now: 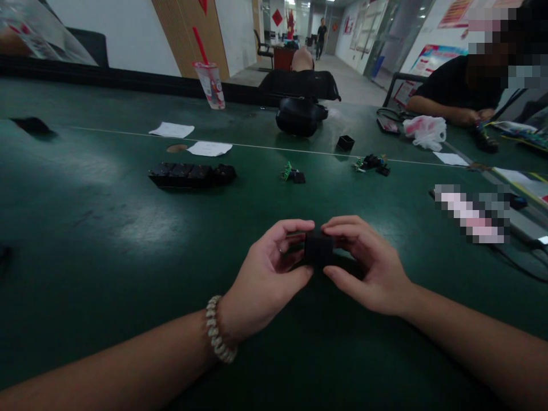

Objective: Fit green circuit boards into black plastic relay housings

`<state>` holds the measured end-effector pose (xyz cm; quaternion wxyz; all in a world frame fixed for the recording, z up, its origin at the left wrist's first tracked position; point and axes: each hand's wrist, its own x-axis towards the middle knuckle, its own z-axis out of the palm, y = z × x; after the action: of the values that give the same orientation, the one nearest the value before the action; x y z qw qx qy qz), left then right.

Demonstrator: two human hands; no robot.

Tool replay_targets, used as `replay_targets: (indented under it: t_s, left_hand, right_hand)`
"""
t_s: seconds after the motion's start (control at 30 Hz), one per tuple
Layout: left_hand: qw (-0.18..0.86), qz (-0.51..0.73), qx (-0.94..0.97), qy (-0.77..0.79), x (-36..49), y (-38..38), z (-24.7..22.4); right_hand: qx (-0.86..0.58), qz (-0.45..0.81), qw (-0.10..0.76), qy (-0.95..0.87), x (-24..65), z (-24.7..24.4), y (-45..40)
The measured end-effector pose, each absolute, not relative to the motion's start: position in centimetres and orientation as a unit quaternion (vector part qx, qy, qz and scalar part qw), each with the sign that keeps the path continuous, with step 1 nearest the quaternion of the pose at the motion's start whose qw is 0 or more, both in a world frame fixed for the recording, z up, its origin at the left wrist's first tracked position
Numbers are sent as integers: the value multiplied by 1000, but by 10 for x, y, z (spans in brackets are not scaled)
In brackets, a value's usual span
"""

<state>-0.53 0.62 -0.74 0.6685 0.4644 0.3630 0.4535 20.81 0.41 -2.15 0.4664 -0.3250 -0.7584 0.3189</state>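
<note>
A small black box point(319, 249) sits between my hands over the green table point(141, 285). From its left side, my left hand point(274, 274) grips it with fingers along the far edge and thumb at the near edge. My right hand point(370, 265) holds the right side in the same way, its thumb near the lower corner. Beyond them lie a small green circuit board with black parts point(293, 173) and another cluster of small parts point(371, 164). A row of joined black blocks point(184, 175) lies to the left.
Farther back are a black case point(297, 117), a small open black box point(345, 142), papers point(209, 149), a cup with a red straw point(209, 85) and a plastic bag point(425, 131). A person point(458, 91) sits at the right; a cable runs along the right side.
</note>
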Motion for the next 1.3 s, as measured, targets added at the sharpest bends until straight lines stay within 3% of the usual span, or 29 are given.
replay_targets:
  t_s: [0.43, 0.93, 1.3]
  left_hand:
    - [676, 440, 457, 375, -6, 4, -6]
    - [662, 436, 456, 404, -5, 8, -9]
    - [659, 483, 426, 388, -5, 4, -5]
  right_hand:
    - [-325, 301, 472, -762, 209, -23, 5]
    - [-334, 176, 499, -780, 206, -25, 6]
    - [-368, 232, 468, -769, 209, -22, 5]
